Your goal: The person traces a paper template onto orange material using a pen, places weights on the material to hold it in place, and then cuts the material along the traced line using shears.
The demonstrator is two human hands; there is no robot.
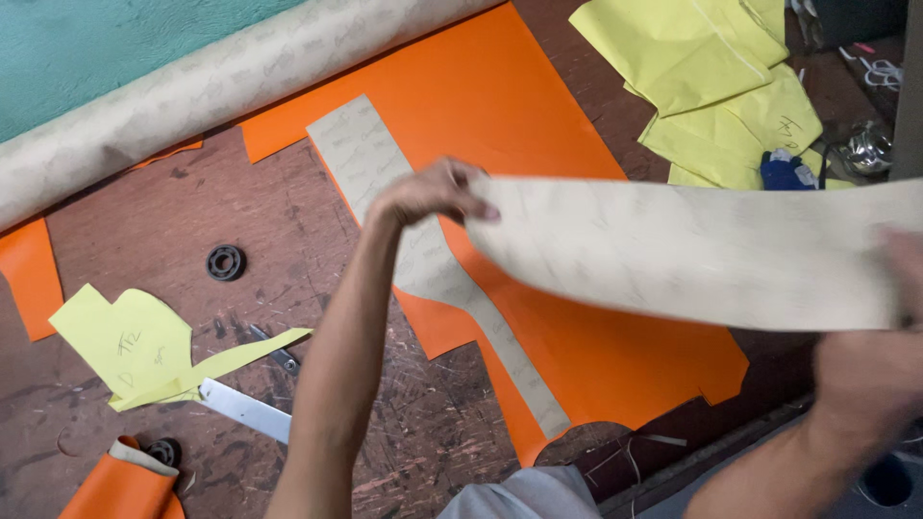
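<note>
My left hand (435,192) pinches the left end of a long beige paper pattern piece (692,250), held in the air above the table. My right hand (889,317) grips the same piece at its right end, partly blurred at the frame edge. Below lies an orange sheet (500,96) spread on the brown worktable (192,211). A second beige pattern strip (385,183) lies flat on the orange sheet, running from upper left toward the bottom centre.
A large beige roll (212,86) lies across the top left over teal material (96,38). Yellow paper pieces (721,77) are stacked at top right, another yellow piece (135,346) at left. A black bearing ring (225,262), scissors (274,351) and an orange roll (120,485) are nearby.
</note>
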